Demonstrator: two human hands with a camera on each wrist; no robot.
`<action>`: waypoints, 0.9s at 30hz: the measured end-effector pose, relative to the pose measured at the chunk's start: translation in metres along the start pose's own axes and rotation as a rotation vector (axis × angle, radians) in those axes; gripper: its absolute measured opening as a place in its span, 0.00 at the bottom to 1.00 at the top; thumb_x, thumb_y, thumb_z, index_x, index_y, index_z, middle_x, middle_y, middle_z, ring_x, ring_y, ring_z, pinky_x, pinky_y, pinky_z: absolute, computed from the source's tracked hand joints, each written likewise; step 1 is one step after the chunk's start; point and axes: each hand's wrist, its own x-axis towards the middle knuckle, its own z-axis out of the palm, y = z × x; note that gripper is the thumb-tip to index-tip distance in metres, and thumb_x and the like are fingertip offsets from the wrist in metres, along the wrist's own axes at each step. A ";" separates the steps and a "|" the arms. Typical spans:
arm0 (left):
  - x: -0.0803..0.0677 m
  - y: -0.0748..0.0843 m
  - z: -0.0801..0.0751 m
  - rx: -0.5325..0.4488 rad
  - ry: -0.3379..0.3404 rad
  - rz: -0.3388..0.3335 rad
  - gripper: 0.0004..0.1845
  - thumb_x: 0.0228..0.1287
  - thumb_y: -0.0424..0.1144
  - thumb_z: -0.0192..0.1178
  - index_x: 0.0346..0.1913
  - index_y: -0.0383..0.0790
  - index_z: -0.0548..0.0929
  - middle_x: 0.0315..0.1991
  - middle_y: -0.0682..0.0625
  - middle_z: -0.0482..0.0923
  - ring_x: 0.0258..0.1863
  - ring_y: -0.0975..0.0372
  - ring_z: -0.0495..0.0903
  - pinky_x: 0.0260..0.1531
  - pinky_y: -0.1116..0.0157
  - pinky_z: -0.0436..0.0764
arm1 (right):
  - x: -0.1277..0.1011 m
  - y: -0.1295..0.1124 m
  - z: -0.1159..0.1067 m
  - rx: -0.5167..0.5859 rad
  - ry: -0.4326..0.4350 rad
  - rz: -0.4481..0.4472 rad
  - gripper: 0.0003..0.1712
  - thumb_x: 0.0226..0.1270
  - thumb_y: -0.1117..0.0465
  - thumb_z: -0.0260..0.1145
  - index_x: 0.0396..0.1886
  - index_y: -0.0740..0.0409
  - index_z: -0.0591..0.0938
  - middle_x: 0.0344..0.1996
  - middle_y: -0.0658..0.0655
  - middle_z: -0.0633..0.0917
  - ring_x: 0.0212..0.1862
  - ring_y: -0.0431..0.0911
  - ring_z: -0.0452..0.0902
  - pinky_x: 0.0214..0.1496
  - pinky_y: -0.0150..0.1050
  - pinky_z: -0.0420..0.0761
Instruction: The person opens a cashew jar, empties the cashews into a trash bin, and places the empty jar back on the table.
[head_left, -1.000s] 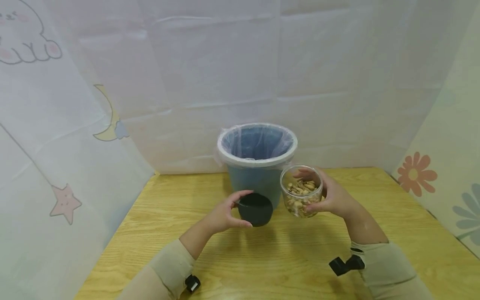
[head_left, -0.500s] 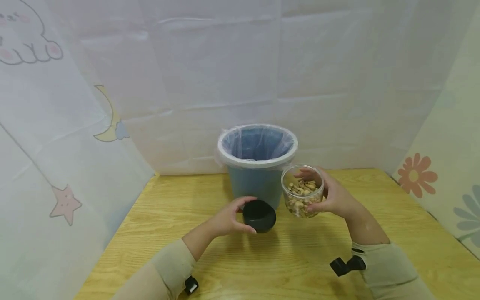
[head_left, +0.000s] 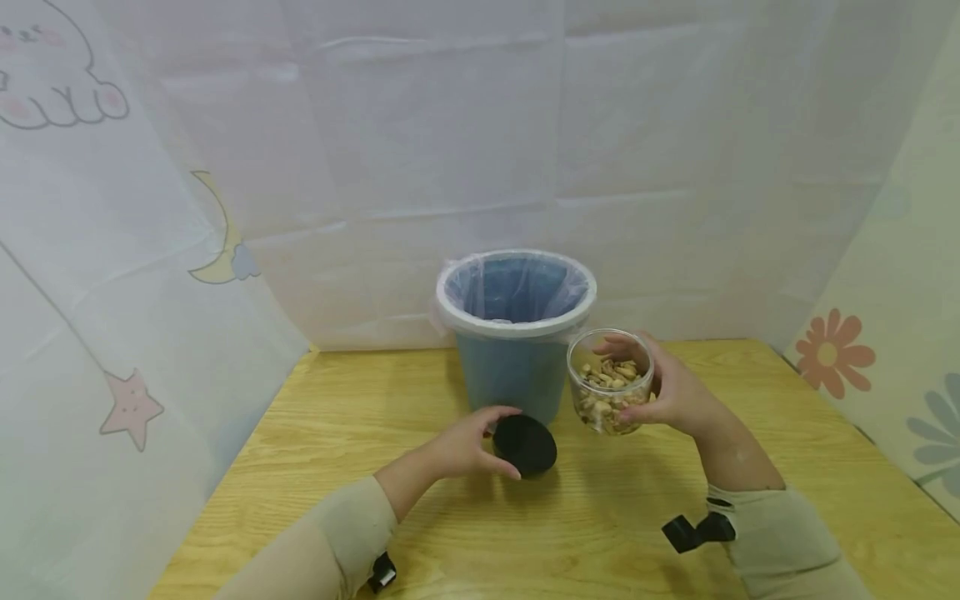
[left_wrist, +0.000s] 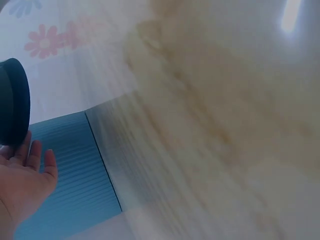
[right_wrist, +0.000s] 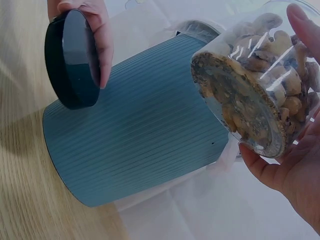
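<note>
Now that the left hand (head_left: 457,450) has lowered the black lid (head_left: 525,444) it pinches almost onto the table (head_left: 615,517), the right hand (head_left: 675,392) grips the open nut jar (head_left: 609,392) beside the bin (head_left: 516,333), free for tipping.

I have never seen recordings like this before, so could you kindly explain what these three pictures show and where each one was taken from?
No machine here: a person works with two bare hands, wearing three cameras. The wide picture comes from the head, looking down at a wooden table. On it stands a blue bin with a clear plastic liner. The left hand holds a black lid low over the table, in front of the bin. The right hand holds an open clear jar of what look like nuts, beside the bin. The other two pictures come from wrist cameras, so they look tilted: the right one shows jar, lid and bin close up; the left one is blurred.
</note>
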 end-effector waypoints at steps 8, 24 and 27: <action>0.004 -0.003 0.004 0.045 -0.021 -0.026 0.48 0.38 0.55 0.73 0.66 0.49 0.63 0.63 0.54 0.63 0.60 0.61 0.64 0.56 0.60 0.68 | 0.000 0.003 0.000 0.000 0.006 -0.020 0.52 0.35 0.78 0.72 0.64 0.69 0.58 0.57 0.63 0.71 0.57 0.50 0.67 0.47 0.36 0.77; 0.011 -0.008 0.010 0.143 -0.077 -0.084 0.49 0.37 0.59 0.71 0.66 0.51 0.63 0.63 0.54 0.63 0.62 0.59 0.64 0.57 0.59 0.67 | -0.002 0.000 -0.001 -0.004 0.011 -0.035 0.53 0.35 0.79 0.71 0.65 0.68 0.58 0.57 0.67 0.69 0.56 0.54 0.66 0.46 0.36 0.77; 0.012 -0.009 0.011 0.153 -0.082 -0.091 0.50 0.36 0.60 0.71 0.66 0.51 0.63 0.63 0.54 0.63 0.62 0.59 0.63 0.58 0.60 0.66 | -0.002 0.002 -0.002 0.003 0.001 -0.050 0.53 0.36 0.80 0.71 0.66 0.68 0.57 0.57 0.67 0.68 0.57 0.54 0.65 0.45 0.37 0.78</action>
